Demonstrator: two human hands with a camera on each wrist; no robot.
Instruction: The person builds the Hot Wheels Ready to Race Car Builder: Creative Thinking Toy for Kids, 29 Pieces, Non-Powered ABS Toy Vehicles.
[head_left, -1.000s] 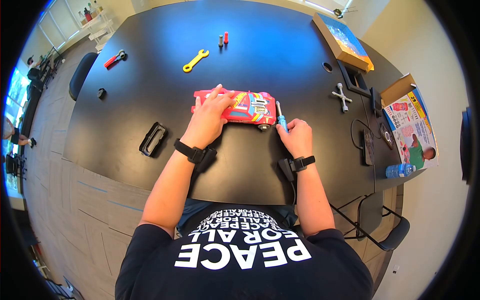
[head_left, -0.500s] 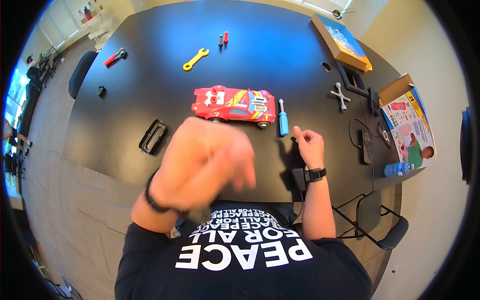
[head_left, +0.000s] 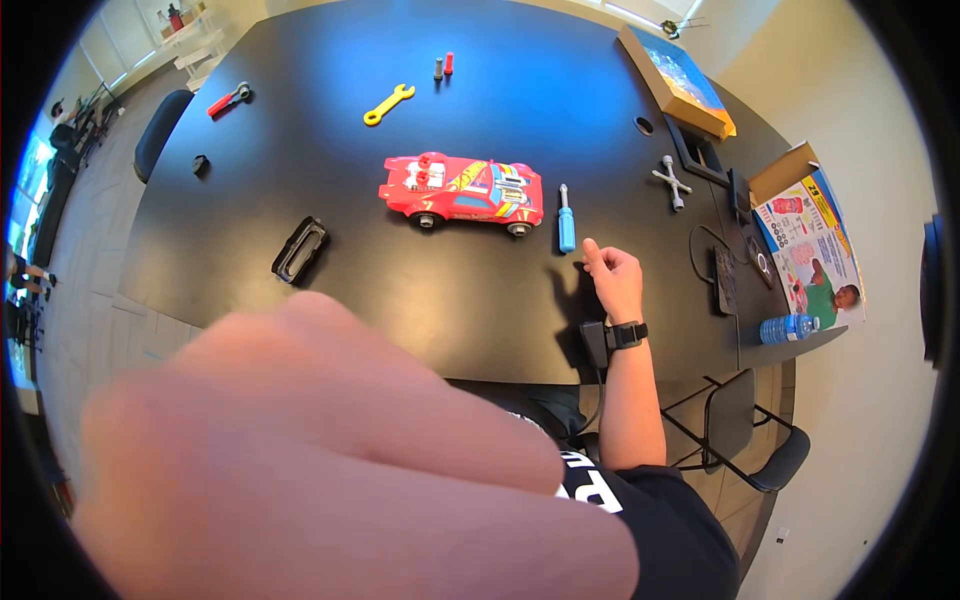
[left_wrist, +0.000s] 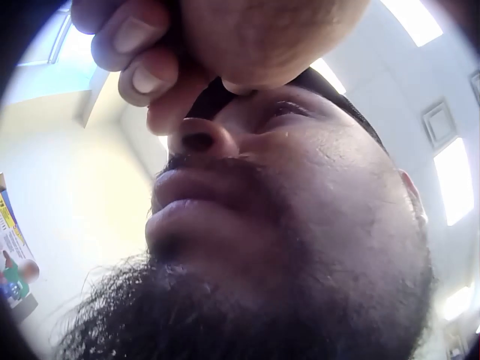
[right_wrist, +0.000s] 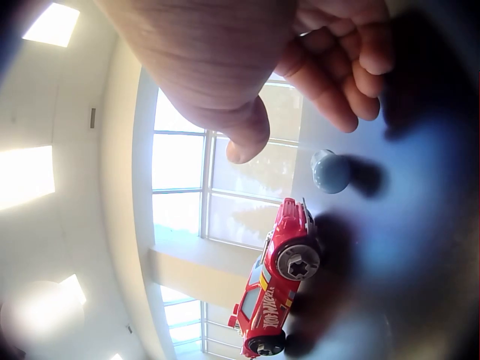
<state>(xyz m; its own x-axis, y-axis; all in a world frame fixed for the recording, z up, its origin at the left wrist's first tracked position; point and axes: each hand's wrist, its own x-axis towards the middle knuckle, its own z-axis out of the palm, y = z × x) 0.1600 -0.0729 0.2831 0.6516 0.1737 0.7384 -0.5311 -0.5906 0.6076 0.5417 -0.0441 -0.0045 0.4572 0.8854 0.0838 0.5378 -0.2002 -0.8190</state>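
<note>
My left hand (head_left: 240,400) is raised close before the head camera, large and blurred. In the left wrist view its curled fingers (left_wrist: 147,79) are up at the person's nose, with nothing seen in them. My right hand (head_left: 620,286) rests on the table with loosely curled fingers and holds nothing. Just beyond its thumb lies a toy screwdriver (head_left: 567,228) with a blue handle, tip pointing away. Left of that stands a red toy car (head_left: 462,190) on its wheels, its side facing the person; the right wrist view shows the car's near wheels.
Farther back lie a yellow wrench (head_left: 389,104), two toy bolts (head_left: 449,64) and a red-handled ratchet (head_left: 230,99). A black tray-like part (head_left: 299,250) is left of the car. To the right are a grey cross wrench (head_left: 672,184), a water bottle (head_left: 788,329) and an open box (head_left: 812,235).
My left hand has left the car and risen to the face. My right hand has let go of the screwdriver and drawn slightly back to the right. The head view has shifted a little.
</note>
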